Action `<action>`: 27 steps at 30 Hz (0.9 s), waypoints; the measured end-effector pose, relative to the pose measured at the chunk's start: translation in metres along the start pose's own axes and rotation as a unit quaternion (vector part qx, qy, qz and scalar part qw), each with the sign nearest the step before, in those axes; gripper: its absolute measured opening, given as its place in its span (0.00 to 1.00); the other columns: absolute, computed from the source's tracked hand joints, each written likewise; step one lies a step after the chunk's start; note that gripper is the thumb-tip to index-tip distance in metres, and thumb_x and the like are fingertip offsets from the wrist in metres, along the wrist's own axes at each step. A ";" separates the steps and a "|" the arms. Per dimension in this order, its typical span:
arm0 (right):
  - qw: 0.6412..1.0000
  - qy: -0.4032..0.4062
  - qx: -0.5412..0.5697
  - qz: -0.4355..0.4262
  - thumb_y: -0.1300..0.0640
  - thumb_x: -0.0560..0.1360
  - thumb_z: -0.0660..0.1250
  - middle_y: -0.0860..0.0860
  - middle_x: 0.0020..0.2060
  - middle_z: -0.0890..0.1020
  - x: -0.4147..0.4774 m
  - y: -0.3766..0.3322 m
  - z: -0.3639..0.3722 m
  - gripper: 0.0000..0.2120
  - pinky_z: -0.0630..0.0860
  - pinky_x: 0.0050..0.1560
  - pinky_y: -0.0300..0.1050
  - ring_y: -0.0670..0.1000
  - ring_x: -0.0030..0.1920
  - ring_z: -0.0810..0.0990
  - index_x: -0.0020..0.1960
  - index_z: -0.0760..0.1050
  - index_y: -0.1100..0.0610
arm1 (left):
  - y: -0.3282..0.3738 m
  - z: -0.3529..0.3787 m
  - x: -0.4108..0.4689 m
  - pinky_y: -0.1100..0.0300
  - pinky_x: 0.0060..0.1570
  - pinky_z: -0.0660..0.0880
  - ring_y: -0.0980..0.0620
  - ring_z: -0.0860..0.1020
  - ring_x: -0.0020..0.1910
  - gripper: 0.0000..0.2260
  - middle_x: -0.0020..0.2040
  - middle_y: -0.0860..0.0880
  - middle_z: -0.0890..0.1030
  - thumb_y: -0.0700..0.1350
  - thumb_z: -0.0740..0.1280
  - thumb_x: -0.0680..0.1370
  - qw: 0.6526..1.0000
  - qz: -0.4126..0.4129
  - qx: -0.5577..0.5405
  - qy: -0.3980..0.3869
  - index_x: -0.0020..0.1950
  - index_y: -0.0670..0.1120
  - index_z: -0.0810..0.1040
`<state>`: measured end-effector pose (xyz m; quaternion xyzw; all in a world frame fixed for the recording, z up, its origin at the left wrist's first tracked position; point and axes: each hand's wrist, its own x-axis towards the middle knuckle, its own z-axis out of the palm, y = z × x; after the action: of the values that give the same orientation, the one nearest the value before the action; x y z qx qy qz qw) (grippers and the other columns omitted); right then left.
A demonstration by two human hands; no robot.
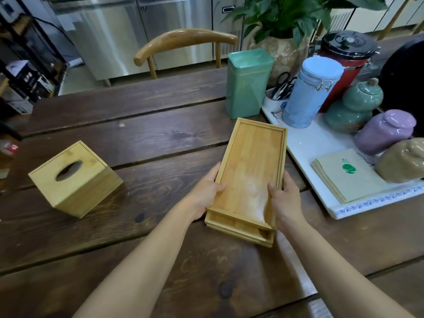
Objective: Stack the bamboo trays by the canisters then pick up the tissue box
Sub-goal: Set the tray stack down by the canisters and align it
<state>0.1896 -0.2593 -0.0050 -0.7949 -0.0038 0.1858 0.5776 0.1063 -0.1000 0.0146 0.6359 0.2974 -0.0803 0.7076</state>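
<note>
Two bamboo trays lie one on the other on the dark wooden table. The top tray point(251, 166) is long and rimmed, and the lower tray point(241, 232) sticks out beneath its near end. My left hand point(204, 193) grips the top tray's left edge and my right hand point(285, 200) grips its right edge, thumbs inside the rim. The canisters stand just beyond and to the right: a green tin point(247, 84) and a pale blue jar point(309, 92). The bamboo tissue box point(73, 177), a cube with an oval slot, sits at the left, untouched.
A white platter point(321, 143) at right carries a green gourd jar point(353, 106), a purple jar point(383, 131), a tan jar point(403, 160), napkins point(344, 175) and a cup of scissors point(280, 92). A red canister point(346, 56), plant pot point(286, 51) and chair point(183, 40) stand behind.
</note>
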 end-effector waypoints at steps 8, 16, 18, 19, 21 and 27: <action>0.999 -0.005 -0.003 0.031 0.63 0.78 0.58 0.53 0.69 0.73 -0.009 0.012 0.001 0.24 0.66 0.70 0.57 0.54 0.68 0.71 0.73 0.61 0.55 | -0.006 -0.002 -0.010 0.48 0.64 0.71 0.51 0.74 0.64 0.26 0.69 0.52 0.73 0.35 0.56 0.81 1.000 0.006 0.009 -0.005 0.74 0.58 0.63; 0.996 -0.031 0.067 0.040 0.54 0.77 0.61 0.47 0.65 0.75 -0.026 0.021 -0.006 0.23 0.72 0.64 0.58 0.52 0.63 0.75 0.71 0.64 0.49 | -0.022 -0.004 -0.020 0.57 0.59 0.72 0.56 0.74 0.61 0.24 0.65 0.56 0.74 0.50 0.63 0.79 0.999 0.017 0.051 0.005 0.75 0.55 0.61; 0.996 -0.041 0.071 0.038 0.53 0.77 0.62 0.46 0.65 0.74 -0.034 0.023 -0.008 0.24 0.70 0.66 0.58 0.51 0.64 0.74 0.72 0.63 0.49 | -0.029 0.001 -0.021 0.53 0.65 0.69 0.53 0.72 0.65 0.24 0.68 0.54 0.73 0.50 0.62 0.80 0.999 0.016 0.043 0.017 0.75 0.54 0.60; 0.996 -0.051 0.066 0.034 0.54 0.78 0.61 0.47 0.66 0.73 -0.036 0.024 -0.008 0.25 0.70 0.66 0.58 0.51 0.65 0.73 0.73 0.61 0.50 | -0.031 0.004 -0.020 0.53 0.66 0.68 0.53 0.72 0.65 0.24 0.68 0.53 0.72 0.48 0.61 0.80 0.999 0.017 0.036 0.024 0.76 0.54 0.59; 0.996 -0.062 0.050 0.032 0.56 0.78 0.59 0.49 0.68 0.72 -0.037 0.026 -0.007 0.26 0.68 0.68 0.58 0.52 0.67 0.71 0.75 0.58 0.50 | -0.034 0.011 -0.019 0.55 0.64 0.68 0.54 0.72 0.63 0.22 0.66 0.54 0.73 0.45 0.59 0.81 0.999 0.017 0.025 0.036 0.75 0.55 0.59; 0.993 -0.101 0.031 0.058 0.63 0.78 0.60 0.52 0.61 0.78 -0.002 0.013 -0.028 0.21 0.72 0.64 0.55 0.54 0.60 0.76 0.69 0.67 0.52 | -0.033 0.039 -0.013 0.51 0.67 0.68 0.52 0.72 0.65 0.22 0.67 0.53 0.73 0.43 0.58 0.82 0.995 0.021 -0.035 0.089 0.75 0.55 0.61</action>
<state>0.1930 -0.2893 -0.0090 -0.7526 -0.0102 0.2982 0.5870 0.0921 -0.1458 -0.0060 0.6218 0.3484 0.0021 0.7014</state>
